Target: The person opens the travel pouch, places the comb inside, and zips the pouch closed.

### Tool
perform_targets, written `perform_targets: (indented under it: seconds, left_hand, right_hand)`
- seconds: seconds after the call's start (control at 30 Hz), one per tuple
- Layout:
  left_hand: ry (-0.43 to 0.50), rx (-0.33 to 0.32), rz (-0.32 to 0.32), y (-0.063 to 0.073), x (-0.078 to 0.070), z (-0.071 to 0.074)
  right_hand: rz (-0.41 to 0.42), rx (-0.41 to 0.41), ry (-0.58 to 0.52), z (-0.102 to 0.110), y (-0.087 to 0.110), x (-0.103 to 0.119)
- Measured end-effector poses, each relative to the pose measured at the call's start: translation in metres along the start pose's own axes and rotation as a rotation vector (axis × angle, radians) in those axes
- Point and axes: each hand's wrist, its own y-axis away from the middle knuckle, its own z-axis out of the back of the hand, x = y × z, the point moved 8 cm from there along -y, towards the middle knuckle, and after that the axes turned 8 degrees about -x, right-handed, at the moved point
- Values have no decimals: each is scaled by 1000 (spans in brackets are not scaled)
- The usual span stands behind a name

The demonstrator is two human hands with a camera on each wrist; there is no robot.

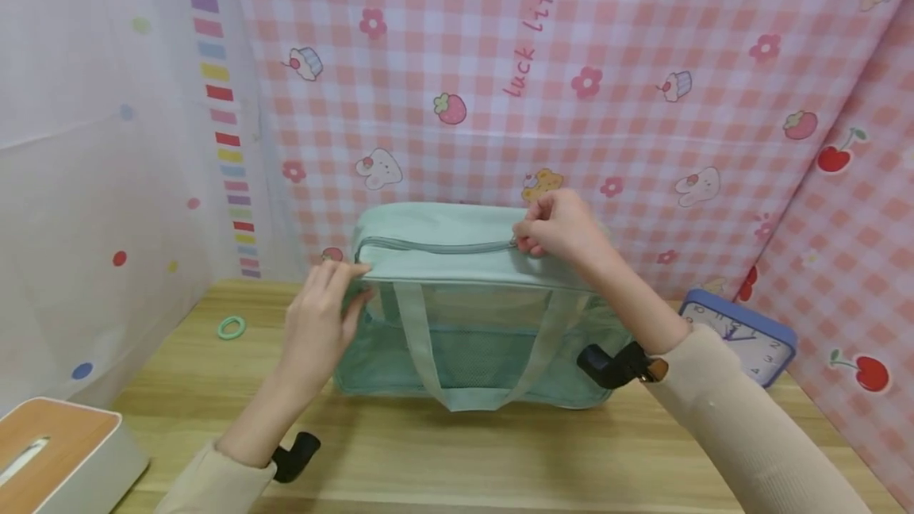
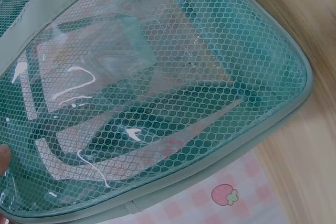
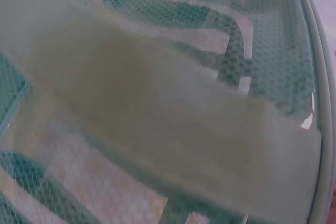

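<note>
The right hand [image 1: 564, 228] pinches the zipper [image 1: 450, 248]; the left hand [image 1: 317, 312] grips the top left corner of the mint bag [image 1: 467, 359], upright on the bench [image 1: 428, 458]. Should that grip slacken, the soft top could buckle, jamming the zipper, or a hard tug could topple the bag.

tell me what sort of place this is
Probably a desk corner at home or a small staged set: a wood-grain tabletop, a pink checked cloth behind it, and a blue-framed clock.

Bag strap [image 3: 173, 114] blurry in right-wrist view
</note>
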Motion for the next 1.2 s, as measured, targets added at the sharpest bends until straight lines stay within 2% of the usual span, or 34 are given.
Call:
perform_targets:
  seconds: [0.43,0.9,1.2]
  left_hand:
    - [-6,7,-3,0,0,0]
    - [-2,1,2,2,1,1]
    - [-3,-21,-25,1,0,2]
  right_hand:
    - [64,4,88,-18,2,12]
    - [136,50,62,-56,4,30]
    - [138,47,80,-66,1,39]
